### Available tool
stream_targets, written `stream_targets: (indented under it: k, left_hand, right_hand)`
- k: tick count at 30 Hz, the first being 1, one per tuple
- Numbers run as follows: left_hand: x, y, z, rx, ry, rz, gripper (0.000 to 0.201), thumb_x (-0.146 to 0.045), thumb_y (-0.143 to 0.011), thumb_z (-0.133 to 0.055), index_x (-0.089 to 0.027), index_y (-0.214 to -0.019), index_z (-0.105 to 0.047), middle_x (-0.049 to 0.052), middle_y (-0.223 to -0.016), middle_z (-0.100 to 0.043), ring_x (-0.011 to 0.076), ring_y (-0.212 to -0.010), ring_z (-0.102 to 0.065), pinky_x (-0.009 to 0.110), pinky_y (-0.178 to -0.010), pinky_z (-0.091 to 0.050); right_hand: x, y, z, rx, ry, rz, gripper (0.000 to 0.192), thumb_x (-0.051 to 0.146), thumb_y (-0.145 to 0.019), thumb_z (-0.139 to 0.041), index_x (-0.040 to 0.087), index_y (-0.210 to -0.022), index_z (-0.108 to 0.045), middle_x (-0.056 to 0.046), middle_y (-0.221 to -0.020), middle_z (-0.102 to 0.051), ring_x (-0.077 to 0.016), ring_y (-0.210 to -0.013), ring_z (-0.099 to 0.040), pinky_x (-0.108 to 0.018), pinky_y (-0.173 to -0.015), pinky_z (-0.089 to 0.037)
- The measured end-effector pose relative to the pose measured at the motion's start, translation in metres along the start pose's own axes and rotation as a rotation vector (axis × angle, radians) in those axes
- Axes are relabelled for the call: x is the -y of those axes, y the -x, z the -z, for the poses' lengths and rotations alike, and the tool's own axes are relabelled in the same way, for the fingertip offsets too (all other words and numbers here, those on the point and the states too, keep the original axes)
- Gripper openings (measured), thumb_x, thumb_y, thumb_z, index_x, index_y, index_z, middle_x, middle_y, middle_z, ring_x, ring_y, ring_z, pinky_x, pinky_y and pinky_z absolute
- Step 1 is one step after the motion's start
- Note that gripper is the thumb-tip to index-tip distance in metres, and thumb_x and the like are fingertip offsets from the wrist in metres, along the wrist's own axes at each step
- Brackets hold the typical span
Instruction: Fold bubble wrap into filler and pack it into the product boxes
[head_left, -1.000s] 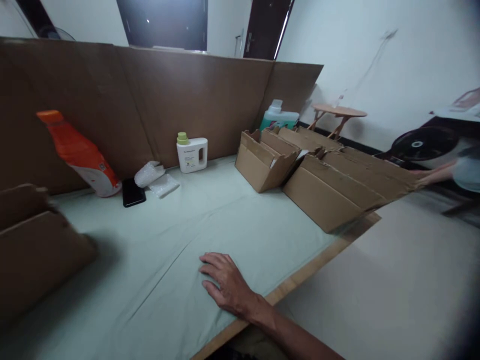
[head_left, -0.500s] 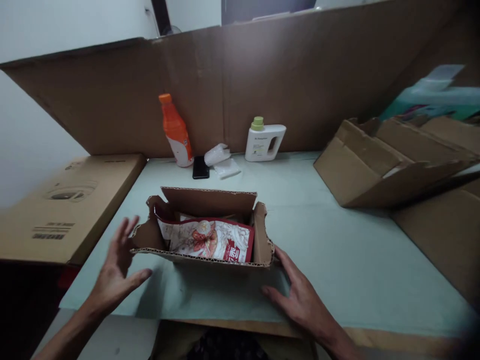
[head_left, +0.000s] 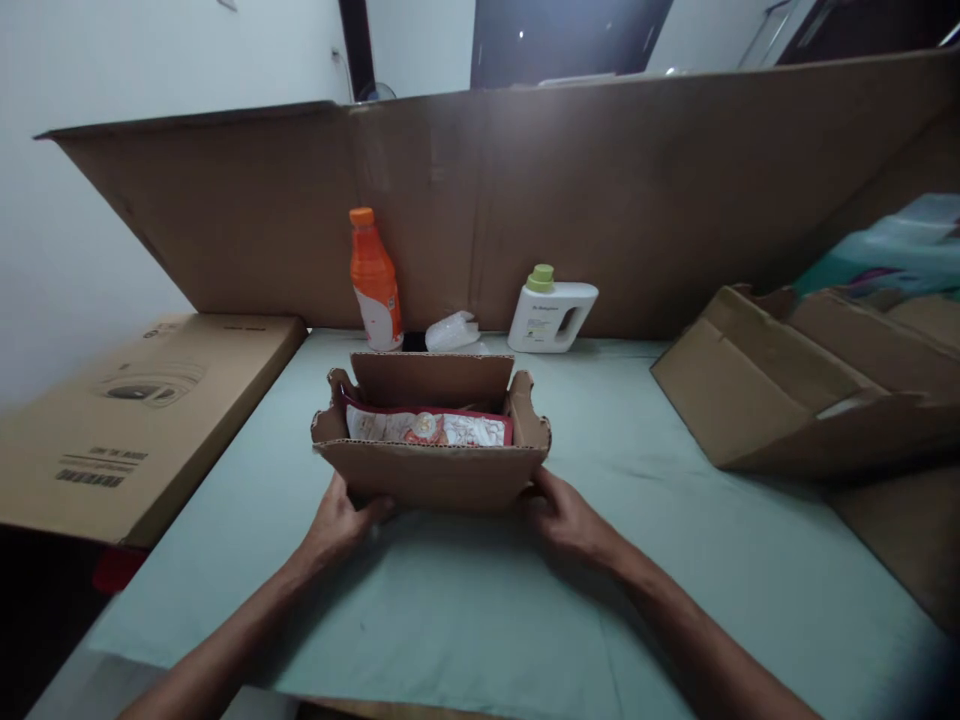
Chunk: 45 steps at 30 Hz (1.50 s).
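An open-topped cardboard box [head_left: 435, 478] is in front of me in the head view, its cut flaps standing up. Inside it lies a red-and-white printed packet [head_left: 390, 425], its lower part hidden by the box's front wall. My left hand [head_left: 341, 520] grips the box's lower left corner, the thumb along the front. At the lower right corner my right hand [head_left: 566, 515] holds it too, with the fingers partly hidden behind the box. I cannot tell whether the box's bottom touches the cloth.
Behind the box stand an orange bottle [head_left: 375, 285], a crumpled clear plastic wrap [head_left: 452, 332] and a white jug with a green cap [head_left: 553, 315]. A tall cardboard panel [head_left: 525, 200] closes the back. Another open carton [head_left: 757, 385] is at right, a flat printed carton [head_left: 90, 420] at left.
Both hands have closed on the box; the left was apart from it with fingers spread. The box now sits farther from the table's front edge, and my view has tilted up.
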<state>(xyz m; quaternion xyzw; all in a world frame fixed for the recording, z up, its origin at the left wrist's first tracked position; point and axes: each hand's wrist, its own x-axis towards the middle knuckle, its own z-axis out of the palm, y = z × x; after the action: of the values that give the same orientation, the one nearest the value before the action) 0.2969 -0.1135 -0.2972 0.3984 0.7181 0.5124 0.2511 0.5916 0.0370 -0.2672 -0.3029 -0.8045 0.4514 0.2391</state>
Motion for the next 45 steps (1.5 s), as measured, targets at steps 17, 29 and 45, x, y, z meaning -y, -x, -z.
stream_targets:
  k: [17,29,45]
  left_hand:
    - [0.02,0.0,-0.007,-0.063,-0.191,0.002,0.041,-0.055,-0.068,-0.069,-0.019,-0.086,-0.066,0.012,-0.085,-0.074,0.0328,-0.082,-0.069,0.045,-0.074,-0.057]
    - [0.011,-0.003,-0.002,0.009,-0.066,0.017,0.056,-0.055,-0.063,-0.074,-0.018,-0.102,-0.059,0.01,-0.094,-0.073,0.0315,-0.09,-0.068,0.041,-0.077,-0.056]
    - [-0.024,-0.015,-0.024,0.12,-0.024,-0.12,0.062,-0.036,-0.068,-0.065,-0.015,-0.125,-0.052,0.011,-0.114,-0.069,0.0306,-0.107,-0.065,0.043,-0.095,-0.052]
  right_hand:
    - [0.005,-0.238,0.056,-0.503,0.293,0.167,0.037,0.029,-0.094,-0.05,0.006,-0.115,-0.07,-0.011,-0.115,-0.074,-0.021,-0.106,-0.069,-0.036,-0.099,-0.051]
    - [-0.013,0.088,0.068,-0.076,0.838,0.297,0.02,0.02,-0.089,-0.057,0.025,-0.09,-0.076,-0.007,-0.108,-0.078,-0.031,-0.109,-0.071,-0.051,-0.088,-0.054]
    - [0.016,-0.006,-0.013,-0.362,0.091,-0.069,0.044,0.036,-0.08,-0.061,0.017,-0.12,-0.062,-0.009,-0.102,-0.074,-0.0225,-0.076,-0.067,-0.035,-0.069,-0.056]
